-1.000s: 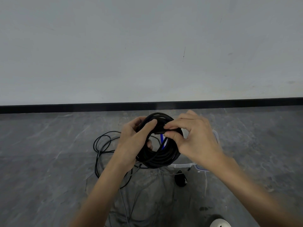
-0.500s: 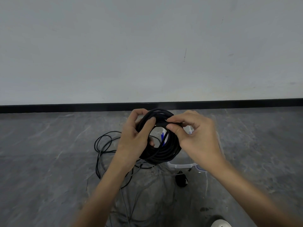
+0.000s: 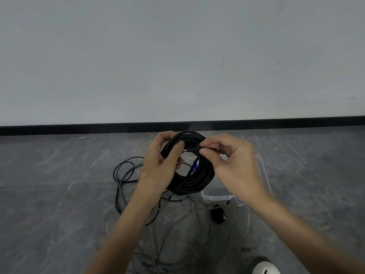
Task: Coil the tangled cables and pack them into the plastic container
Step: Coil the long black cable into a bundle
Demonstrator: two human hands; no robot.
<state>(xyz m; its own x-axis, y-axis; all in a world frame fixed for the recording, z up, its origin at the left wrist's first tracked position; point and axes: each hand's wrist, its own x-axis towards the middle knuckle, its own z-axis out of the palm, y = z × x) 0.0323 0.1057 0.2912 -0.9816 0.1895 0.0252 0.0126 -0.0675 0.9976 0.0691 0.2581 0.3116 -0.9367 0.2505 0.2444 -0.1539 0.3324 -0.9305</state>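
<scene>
Over grey floor under a pale wall, mid-frame, clamped the black cable coil (image 3: 192,182) in the left hand (image 3: 158,171), pinched its plug end (image 3: 192,149) with the right hand (image 3: 235,169), just above the plastic container (image 3: 217,198); judged light and springy, best grasped across all loops.
</scene>
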